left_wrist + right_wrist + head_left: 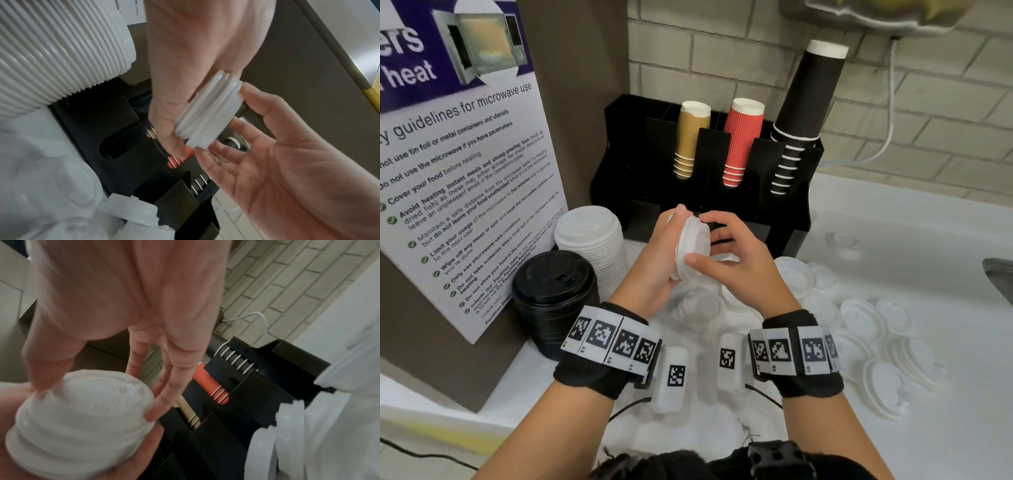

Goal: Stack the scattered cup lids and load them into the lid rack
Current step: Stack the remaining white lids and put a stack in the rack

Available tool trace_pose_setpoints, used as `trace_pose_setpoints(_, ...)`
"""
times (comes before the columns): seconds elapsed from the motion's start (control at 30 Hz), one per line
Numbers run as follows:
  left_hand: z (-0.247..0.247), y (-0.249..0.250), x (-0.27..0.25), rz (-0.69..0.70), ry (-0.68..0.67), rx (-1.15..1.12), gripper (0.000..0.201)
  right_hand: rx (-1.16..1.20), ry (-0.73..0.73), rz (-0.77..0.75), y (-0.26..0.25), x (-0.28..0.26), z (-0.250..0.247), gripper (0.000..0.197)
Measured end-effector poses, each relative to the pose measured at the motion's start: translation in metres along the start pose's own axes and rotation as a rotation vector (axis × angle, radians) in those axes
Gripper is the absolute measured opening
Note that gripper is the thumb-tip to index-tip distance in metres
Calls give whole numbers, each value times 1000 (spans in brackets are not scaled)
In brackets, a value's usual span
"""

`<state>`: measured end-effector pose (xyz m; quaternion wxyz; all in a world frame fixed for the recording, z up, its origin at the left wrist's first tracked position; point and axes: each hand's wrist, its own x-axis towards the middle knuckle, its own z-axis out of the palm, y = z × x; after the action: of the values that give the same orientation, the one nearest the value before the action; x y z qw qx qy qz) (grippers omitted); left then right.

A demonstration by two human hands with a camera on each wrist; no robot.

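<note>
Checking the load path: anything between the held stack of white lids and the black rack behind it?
Nothing visible. The small stack of white plastic lids, held by the left hand and right hand, sits just before the black plastic rack.

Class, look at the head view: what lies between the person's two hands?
A small stack of white plastic cup lids, tipped on edge, lies between the left hand and right hand; both hold it. The head view shows this.
</note>
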<state>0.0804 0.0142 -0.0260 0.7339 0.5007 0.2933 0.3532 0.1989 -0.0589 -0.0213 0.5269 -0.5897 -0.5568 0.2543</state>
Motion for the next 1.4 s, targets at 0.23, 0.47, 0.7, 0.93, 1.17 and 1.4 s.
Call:
trace_pose_setpoints(0.23, -8, 3, -7, 13, -102, 56, 57, 64, -57, -2, -2, -2, -3, 49)
trace_pose_setpoints(0.47, -5, 3, -9, 22, -45, 10, 68, 118, -54, -3, -2, -1, 4, 50)
trace_pose_setpoints(0.7, -10, 1, -6, 35, 5, 32, 37, 91, -128, -34, -4, 5, 7, 46)
trace_pose_setpoints(0.93, -18, 19, 4, 181, 192, 46, 6, -620, -394, 175, 31, 65, 14, 40)
trace_pose_setpoints(1.17, -21, 23, -1, 176, 217, 5, 9, -1110, -829, 310, 61, 89, 57, 84)
trace_pose_setpoints(1.4, -25, 20, -2, 164, 211, -15, 8, -794, -576, 262, 54, 88, 37, 61)
